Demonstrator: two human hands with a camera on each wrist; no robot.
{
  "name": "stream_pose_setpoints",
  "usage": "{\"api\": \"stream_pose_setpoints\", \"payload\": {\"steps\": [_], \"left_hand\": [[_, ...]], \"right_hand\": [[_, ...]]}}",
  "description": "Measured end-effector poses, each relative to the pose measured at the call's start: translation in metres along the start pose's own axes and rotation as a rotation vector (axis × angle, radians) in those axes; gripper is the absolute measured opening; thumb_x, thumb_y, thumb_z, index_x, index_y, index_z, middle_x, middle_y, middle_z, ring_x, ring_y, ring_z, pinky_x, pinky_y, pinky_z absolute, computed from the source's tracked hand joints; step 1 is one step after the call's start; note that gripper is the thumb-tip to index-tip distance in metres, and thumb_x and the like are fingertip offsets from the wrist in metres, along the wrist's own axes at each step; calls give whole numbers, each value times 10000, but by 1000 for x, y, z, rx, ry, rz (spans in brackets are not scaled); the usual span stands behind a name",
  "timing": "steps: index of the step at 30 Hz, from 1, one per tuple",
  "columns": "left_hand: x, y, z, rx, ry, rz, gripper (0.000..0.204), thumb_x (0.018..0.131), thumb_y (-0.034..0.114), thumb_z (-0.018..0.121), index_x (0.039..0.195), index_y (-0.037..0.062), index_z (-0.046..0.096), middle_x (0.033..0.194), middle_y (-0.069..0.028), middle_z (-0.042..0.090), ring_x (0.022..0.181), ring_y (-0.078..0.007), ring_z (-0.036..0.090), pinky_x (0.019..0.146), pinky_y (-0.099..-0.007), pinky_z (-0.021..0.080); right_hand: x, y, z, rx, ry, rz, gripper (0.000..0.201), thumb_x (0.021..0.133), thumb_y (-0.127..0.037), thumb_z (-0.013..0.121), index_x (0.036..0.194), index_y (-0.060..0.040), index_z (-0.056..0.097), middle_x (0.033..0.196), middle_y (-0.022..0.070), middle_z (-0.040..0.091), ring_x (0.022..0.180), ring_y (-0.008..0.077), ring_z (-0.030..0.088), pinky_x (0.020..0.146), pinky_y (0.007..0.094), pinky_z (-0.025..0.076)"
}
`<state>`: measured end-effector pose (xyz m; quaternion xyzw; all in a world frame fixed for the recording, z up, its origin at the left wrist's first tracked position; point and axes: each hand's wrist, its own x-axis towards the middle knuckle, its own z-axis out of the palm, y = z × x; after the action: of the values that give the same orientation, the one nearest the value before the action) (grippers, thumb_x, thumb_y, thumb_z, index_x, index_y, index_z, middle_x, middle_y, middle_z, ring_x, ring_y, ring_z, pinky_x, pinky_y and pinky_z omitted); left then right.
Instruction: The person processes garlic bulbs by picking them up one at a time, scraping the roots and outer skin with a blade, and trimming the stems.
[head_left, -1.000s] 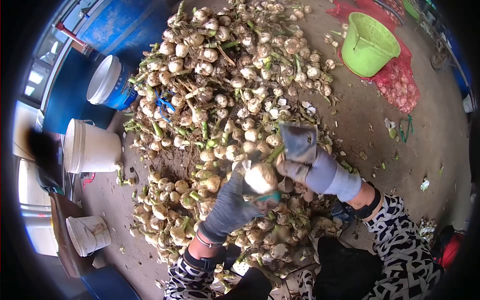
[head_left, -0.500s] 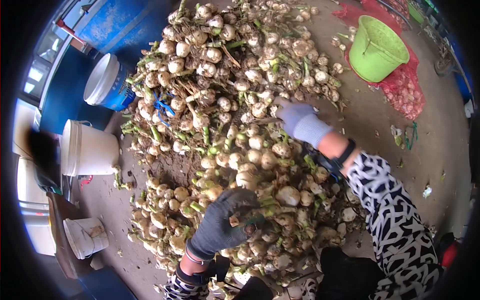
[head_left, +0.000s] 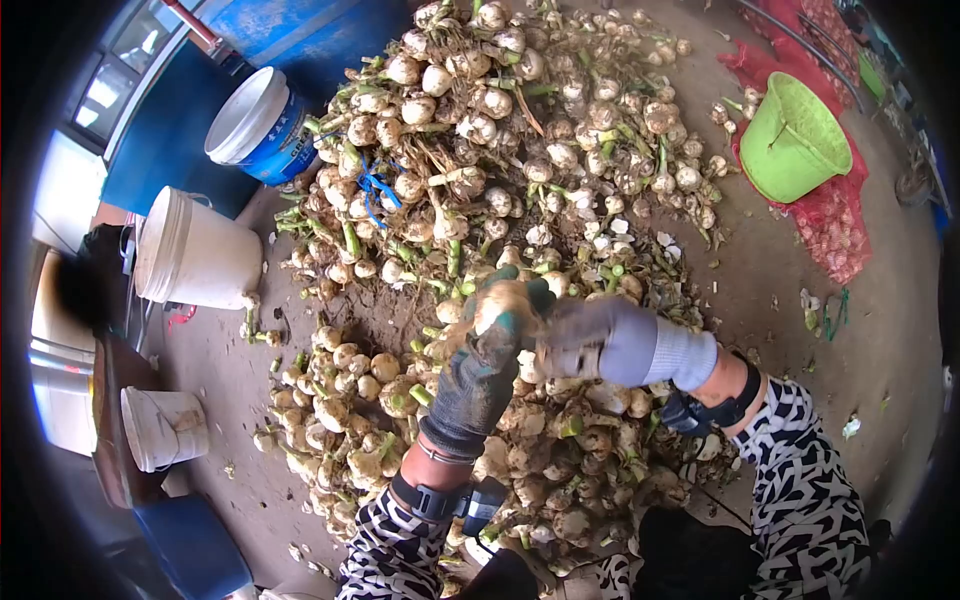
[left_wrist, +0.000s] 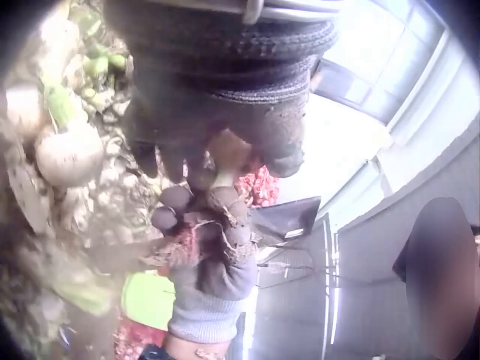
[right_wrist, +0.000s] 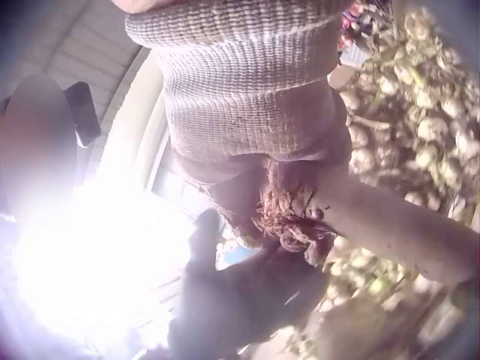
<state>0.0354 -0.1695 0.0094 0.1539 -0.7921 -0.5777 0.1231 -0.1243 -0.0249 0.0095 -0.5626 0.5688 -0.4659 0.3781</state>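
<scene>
In the head view the left hand (head_left: 480,365), in a dark grey glove, grips a pale bulb (head_left: 496,304) over the pile. Close against it is the right hand (head_left: 622,342) in a light lilac glove, blurred at the fingers. A smooth pale rod, like a tool handle (right_wrist: 405,231), sticks out of the right fist in the right wrist view, with reddish-brown roots (right_wrist: 281,214) at the fingers. The left wrist view shows a dark flat blade (left_wrist: 289,219) beside the right hand (left_wrist: 217,255). Where blade and bulb meet is hidden.
A heap of bulbs with cut stalks (head_left: 480,120) covers the floor. At the left stand a blue-and-white bucket (head_left: 262,130), a white bucket (head_left: 205,250) and a small pail (head_left: 165,428). A green bucket (head_left: 795,140) is at the upper right, by red mesh sacks (head_left: 835,235).
The right hand has come back from the upper pile to beside the left hand. My left hand has risen and now grips a bulb up among its fingers. The head view has shifted slightly.
</scene>
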Motion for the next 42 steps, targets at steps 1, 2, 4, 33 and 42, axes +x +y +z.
{"api": "stream_pose_setpoints", "payload": {"steps": [1,2,4,33,42], "left_hand": [[1,16,6,-350,63,6,411,917,186,635,1257,-17,525,1187,-133,618,1021,-206,627,940,-345,476],[-4,28,4,-354,67,17,411,917,186,635,1257,-17,525,1187,-133,618,1021,-206,627,940,-345,476],[-14,46,-4,-399,92,-49,563,824,125,746,1293,18,454,1129,-62,603,999,-139,592,898,-284,491],[-44,82,16,143,-298,323,827,648,473,829,1209,-26,482,1044,-121,643,964,-233,636,904,-344,482],[-34,61,22,333,-174,308,775,630,324,879,1226,4,500,1118,-147,599,1014,-278,613,895,-363,477]], "right_hand": [[-8,-12,1,9,-74,173,250,906,-265,639,1097,-114,691,1168,111,657,943,212,671,833,339,520],[-11,-29,-1,-132,-88,273,210,884,-251,662,1022,-100,707,1131,121,666,891,240,688,808,358,521],[-28,-37,-4,-274,130,108,195,864,-226,670,1007,-100,706,1111,111,673,861,240,690,783,367,527],[-61,8,-11,-682,337,745,199,852,-213,596,945,-57,679,720,169,663,695,329,665,612,424,522],[-80,-80,30,-1009,301,28,342,686,-242,703,983,-90,626,863,86,656,708,269,661,609,388,527]]}}
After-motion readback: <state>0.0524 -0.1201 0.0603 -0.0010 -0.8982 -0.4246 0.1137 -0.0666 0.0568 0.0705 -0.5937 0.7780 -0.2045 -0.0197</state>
